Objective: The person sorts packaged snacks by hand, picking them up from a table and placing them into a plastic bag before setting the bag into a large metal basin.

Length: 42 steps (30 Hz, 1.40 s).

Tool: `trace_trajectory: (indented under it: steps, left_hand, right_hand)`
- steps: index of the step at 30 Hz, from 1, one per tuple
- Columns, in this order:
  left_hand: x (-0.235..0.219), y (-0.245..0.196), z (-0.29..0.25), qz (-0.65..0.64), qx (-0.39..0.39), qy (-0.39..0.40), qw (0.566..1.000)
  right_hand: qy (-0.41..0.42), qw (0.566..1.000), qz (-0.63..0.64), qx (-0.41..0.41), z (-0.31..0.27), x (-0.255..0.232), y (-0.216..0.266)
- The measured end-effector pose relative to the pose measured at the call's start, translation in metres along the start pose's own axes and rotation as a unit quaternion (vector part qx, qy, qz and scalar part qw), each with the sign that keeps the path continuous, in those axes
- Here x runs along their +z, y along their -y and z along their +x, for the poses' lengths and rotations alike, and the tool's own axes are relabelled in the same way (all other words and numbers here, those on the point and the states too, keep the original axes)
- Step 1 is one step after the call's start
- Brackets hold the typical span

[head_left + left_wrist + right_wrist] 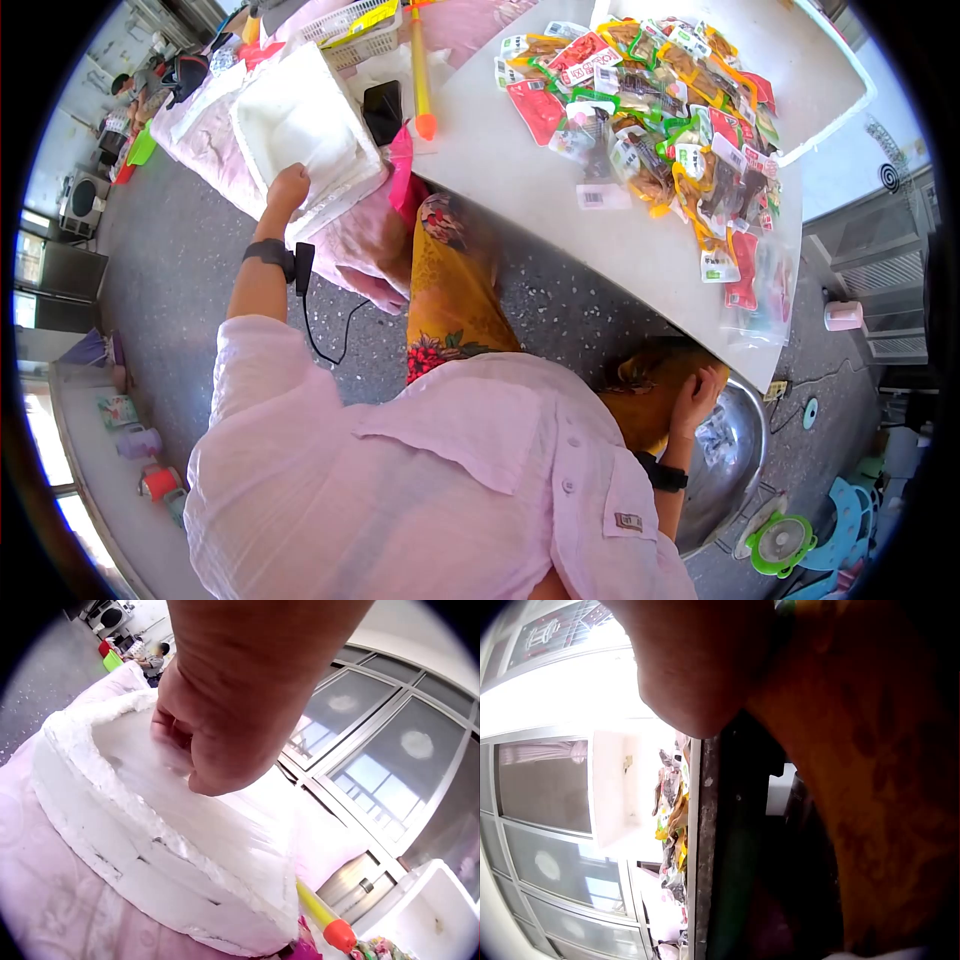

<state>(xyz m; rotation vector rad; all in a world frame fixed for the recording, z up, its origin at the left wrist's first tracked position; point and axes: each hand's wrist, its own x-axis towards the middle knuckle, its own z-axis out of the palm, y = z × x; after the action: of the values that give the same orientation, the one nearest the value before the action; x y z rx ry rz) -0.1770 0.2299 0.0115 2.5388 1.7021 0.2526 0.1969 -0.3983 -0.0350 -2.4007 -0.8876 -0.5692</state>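
Observation:
My left hand [287, 190] is inside a white foam box [335, 205] with a rough, chipped rim. Its fingers are curled low over the pale lining, and in the left wrist view they pinch blurred, thin clear plastic [174, 756]. At the lower right my right hand [697, 400] rests loosely by my knee in patterned orange trousers [640, 410], with nothing in its grip. Beside it is a shiny metal basin [745, 440] with clear plastic in it. In the right wrist view the right hand's fingers are mostly hidden.
Colourful food packets [650, 110] are heaped on the white table [480, 140], with clear bags [770, 295] near its corner. A large white foam box [835, 90] stands behind them. Near the left box are a black phone [382, 112], a yellow stick [419, 70] and a white basket [365, 45].

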Motion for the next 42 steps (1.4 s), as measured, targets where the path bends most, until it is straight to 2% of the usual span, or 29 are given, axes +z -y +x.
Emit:
trace_trajectory:
  steps: [1,7,10,11,13,14,16,17,19,21,22,23,25,27,29,31,34,37,40,42]
  left_hand:
    - [-0.008,-0.008,-0.005,0.014,-0.011,0.013,1.000]
    - [-0.044,-0.039,-0.020,-0.024,-0.019,-0.075,0.997]
    - [-0.047,-0.048,-0.019,0.005,0.044,-0.154,0.987]
    - [-0.044,-0.051,-0.016,-0.033,0.065,-0.184,0.980]
    - [-0.068,-0.093,-0.034,-0.107,0.045,-0.117,0.986]
    - [-0.070,-0.108,-0.040,-0.173,0.065,-0.106,0.977]
    - [-0.068,-0.143,-0.055,-0.219,0.130,-0.088,0.963]
    - [-0.066,-0.162,-0.063,-0.242,0.161,-0.079,0.954]
    - [-0.049,-0.198,-0.076,-0.277,0.160,-0.048,0.946]
    - [-0.037,-0.232,-0.089,-0.291,0.166,0.028,0.942]
    - [-0.026,-0.246,-0.096,-0.310,0.189,0.054,0.930]
    - [-0.016,-0.259,-0.103,-0.328,0.211,0.081,0.917]
    - [-0.011,-0.287,-0.120,-0.325,0.235,0.112,0.909]
    - [0.005,-0.309,-0.131,-0.338,0.252,0.118,0.899]
    - [0.012,-0.323,-0.142,-0.348,0.251,0.141,0.892]
    - [0.014,-0.337,-0.149,-0.356,0.236,0.176,0.887]
    - [0.022,-0.351,-0.160,-0.347,0.230,0.189,0.889]
    - [0.029,-0.357,-0.165,-0.363,0.215,0.213,0.881]
    - [0.029,-0.356,-0.166,-0.395,0.224,0.237,0.859]
    - [0.026,-0.355,-0.166,-0.434,0.216,0.267,0.833]
  right_hand:
    - [0.004,1.000,0.000,0.000,-0.001,0.000,-0.002]
    - [0.022,0.999,0.035,0.004,0.004,-0.005,-0.001]
    - [0.021,0.995,0.100,0.012,0.008,-0.005,0.000]
    - [0.020,0.993,0.117,0.019,0.010,-0.008,-0.003]
    - [0.025,0.993,0.116,0.009,0.027,-0.021,0.011]
    - [0.028,0.993,0.115,0.005,0.039,-0.028,0.022]
    - [0.038,0.991,0.132,-0.004,0.061,-0.038,0.042]
    - [0.042,0.988,0.147,-0.008,0.072,-0.043,0.050]
    - [0.054,0.982,0.177,-0.037,0.095,-0.049,0.067]
    - [0.074,0.972,0.206,-0.082,0.114,-0.047,0.085]
    - [0.096,0.964,0.238,-0.072,0.120,-0.042,0.095]
    - [0.119,0.954,0.268,-0.062,0.125,-0.037,0.105]
    - [0.202,0.913,0.353,0.021,0.131,-0.019,0.126]
    - [0.218,0.912,0.347,-0.012,0.135,0.008,0.144]
    - [0.273,0.815,0.479,0.178,0.132,0.043,0.160]
    - [0.260,0.733,0.577,0.249,0.132,0.064,0.183]
    - [0.238,0.740,0.564,0.279,0.131,0.082,0.209]
    - [0.294,0.684,0.620,0.247,0.134,0.103,0.202]
    - [0.328,0.673,0.623,0.229,0.137,0.103,0.193]
    - [0.320,0.641,0.639,0.280,0.139,0.099,0.191]
